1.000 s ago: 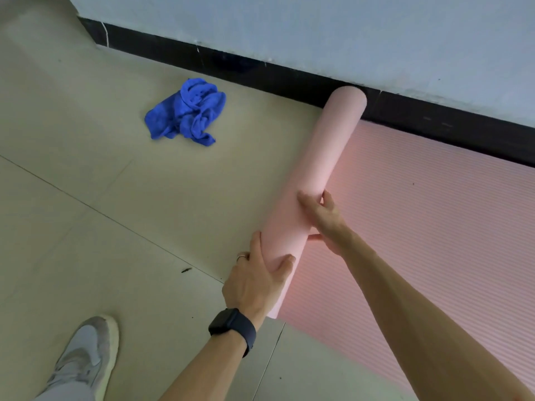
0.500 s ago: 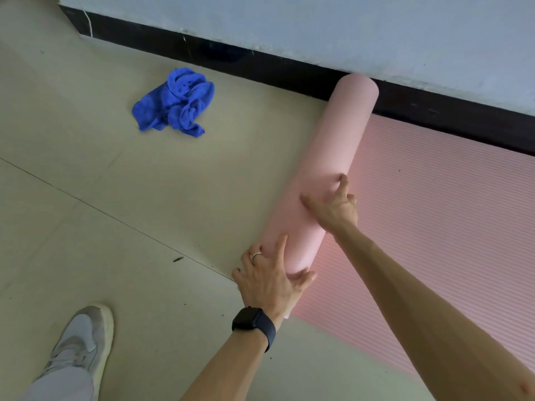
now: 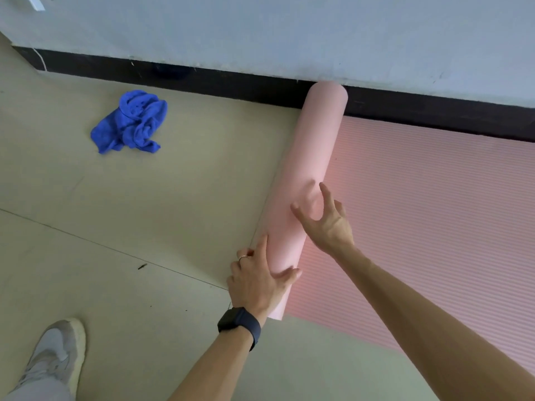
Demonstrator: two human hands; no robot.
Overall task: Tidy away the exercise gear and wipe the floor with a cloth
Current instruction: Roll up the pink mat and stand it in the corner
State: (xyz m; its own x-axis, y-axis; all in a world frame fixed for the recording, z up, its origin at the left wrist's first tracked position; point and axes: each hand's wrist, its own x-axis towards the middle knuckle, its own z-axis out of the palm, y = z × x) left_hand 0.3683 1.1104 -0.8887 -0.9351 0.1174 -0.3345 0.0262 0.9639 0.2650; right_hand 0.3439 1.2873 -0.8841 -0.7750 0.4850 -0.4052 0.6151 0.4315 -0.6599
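A pink exercise mat lies partly rolled on the beige tiled floor. Its roll [image 3: 312,157] runs from the wall down to my hands, and the flat ribbed part [image 3: 419,212] spreads out to the right. My left hand [image 3: 257,282] holds the near end of the roll, thumb laid across its top and index finger along its left side. Just above the roll's middle hovers my right hand [image 3: 327,224], fingers spread and bent, holding nothing. A crumpled blue cloth [image 3: 131,123] lies on the floor to the left, near the wall.
A black skirting board [image 3: 231,82] under a pale wall bounds the far side; the roll's far end touches it. My grey shoe [image 3: 55,354] stands at the lower left. Bare tiles lie between the cloth and the roll.
The roll has turned further right over the flat mat. My right hand has lifted off it with spread fingers. My left hand stays on the near end.
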